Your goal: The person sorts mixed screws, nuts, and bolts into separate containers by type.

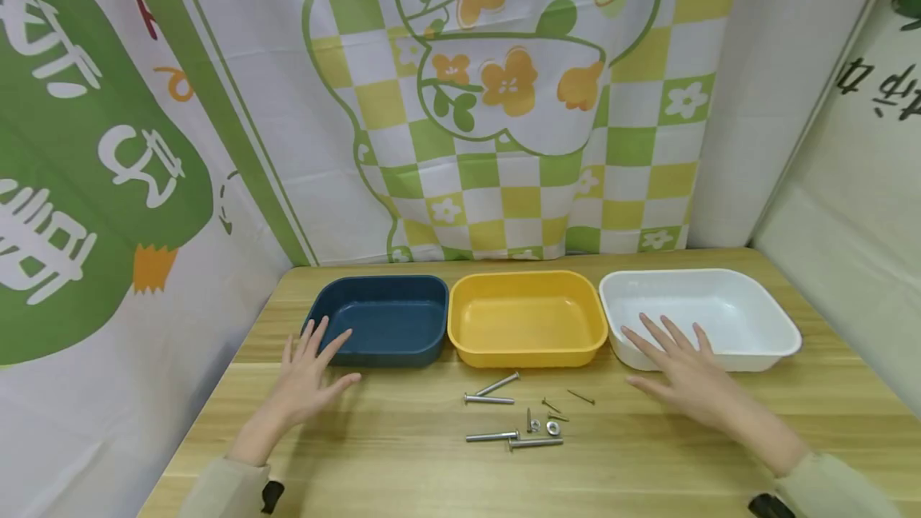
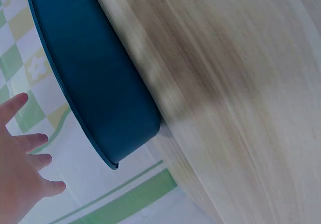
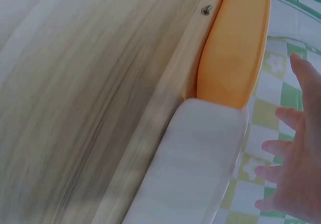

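- Left hand (image 1: 308, 380): fingers extended and spread, palm down, gripping nothing; it hovers over the near left corner of the blue tray (image 1: 392, 359), fingertips pointing away from the person. A gap shows between fingers and rim in the left wrist view.
- Right hand (image 1: 683, 378): likewise spread and holding nothing, in front of the white tray (image 1: 741, 318), fingers angled forward and leftward across its near wall.
- Trays: blue, yellow (image 1: 532, 359) and white stand in one row at the back of the wooden table (image 1: 403, 462), long axes running left to right.
- Upper bolts, in front of the yellow tray: one bolt (image 1: 496, 385) slants, head at the far right end; just below, a second bolt (image 1: 491, 400) lies nearly crosswise, head left.
- Lower bolts, nearer the person: a third bolt (image 1: 491, 436) runs crosswise, head right; a fourth bolt (image 1: 536, 444), beside that head, points its own head left.
- Small screws, right of the bolts: one screw (image 1: 581, 396) slants down to the right; another screw (image 1: 528, 420) lies front to back, beside a nut (image 1: 536, 425).
- Backdrop: a checked, flower-printed cloth (image 1: 478, 174) hangs behind the table.
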Demonstrator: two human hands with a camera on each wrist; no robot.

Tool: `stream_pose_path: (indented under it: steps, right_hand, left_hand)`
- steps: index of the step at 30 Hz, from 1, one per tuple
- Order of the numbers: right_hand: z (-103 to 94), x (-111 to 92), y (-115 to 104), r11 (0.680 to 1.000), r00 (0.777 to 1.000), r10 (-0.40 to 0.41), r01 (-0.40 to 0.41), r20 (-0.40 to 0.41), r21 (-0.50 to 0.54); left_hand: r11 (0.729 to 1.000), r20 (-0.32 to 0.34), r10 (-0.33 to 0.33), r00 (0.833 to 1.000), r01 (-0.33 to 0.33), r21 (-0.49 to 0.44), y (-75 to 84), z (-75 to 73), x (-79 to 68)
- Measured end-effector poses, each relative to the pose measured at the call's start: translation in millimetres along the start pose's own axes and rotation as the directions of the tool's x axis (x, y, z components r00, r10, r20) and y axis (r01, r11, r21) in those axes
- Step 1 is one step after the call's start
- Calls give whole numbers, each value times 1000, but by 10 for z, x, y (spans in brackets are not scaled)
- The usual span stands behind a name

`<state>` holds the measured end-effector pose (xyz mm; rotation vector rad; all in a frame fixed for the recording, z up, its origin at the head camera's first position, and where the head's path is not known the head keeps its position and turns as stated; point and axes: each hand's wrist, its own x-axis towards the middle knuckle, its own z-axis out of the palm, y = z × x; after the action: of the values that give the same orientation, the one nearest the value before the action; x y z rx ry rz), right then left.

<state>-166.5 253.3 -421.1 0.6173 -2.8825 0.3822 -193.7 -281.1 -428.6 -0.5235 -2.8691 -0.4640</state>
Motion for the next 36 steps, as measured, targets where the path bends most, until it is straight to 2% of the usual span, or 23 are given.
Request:
stream_pose_path:
  steps: [9,16,19,23,29,36]
  right_hand:
    - [117,60,-251,990,989,-139,141,-44,33]
    - [223,86,-424,962,956,-254,265,-150,59]
    - [257,97,-495,953,955,-262,278,-135,119]
    - [299,113,-581,944,962,-260,272,-87,184]
    - [357,137,-670,912,944,-324,328,-58,245]
    - [440,159,-708,867,926,-375,364,-37,340]
  left_hand:
    - [1000,-72,5,997,-6,-13,-89,-8,-10]
    - [999,-139,-9,990,3,-40,-162,6,-12]
    - [999,-164,-1,987,-6,-47,-187,17,-6]
    - [998,-165,-8,986,-2,-64,-216,19,8]
    - [995,-155,-21,988,5,-100,-263,31,27]
    - [987,-197,-12,980,-20,-160,-299,70,53]
